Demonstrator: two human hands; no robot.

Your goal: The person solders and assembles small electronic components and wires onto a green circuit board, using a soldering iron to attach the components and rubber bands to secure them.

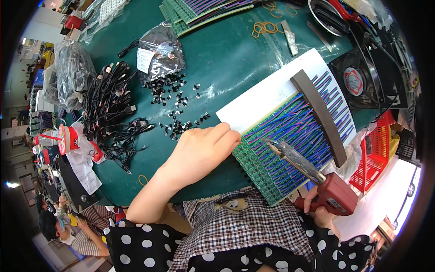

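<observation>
My right hand (322,216) is wrapped round the grip of a red soldering gun (336,196). Its metal tip points up and left over a green circuit board panel (256,170). Rows of blue, purple and black wires (285,131) run across the panel to the right. My left hand (206,146) is closed at the panel's upper left corner; its fingertips are turned down, and whatever they pinch is hidden. A dark bar (321,120) lies across the wires. Under them is a white sheet (265,103).
Small black connectors (179,127) lie scattered left of the panel, below a clear bag (161,52). Bundled black cables (108,104) sit farther left. More wired panels (199,11), rubber bands (265,29) and a fan (355,81) are around. A red basket (374,154) stands at right; another person (74,233) sits lower left.
</observation>
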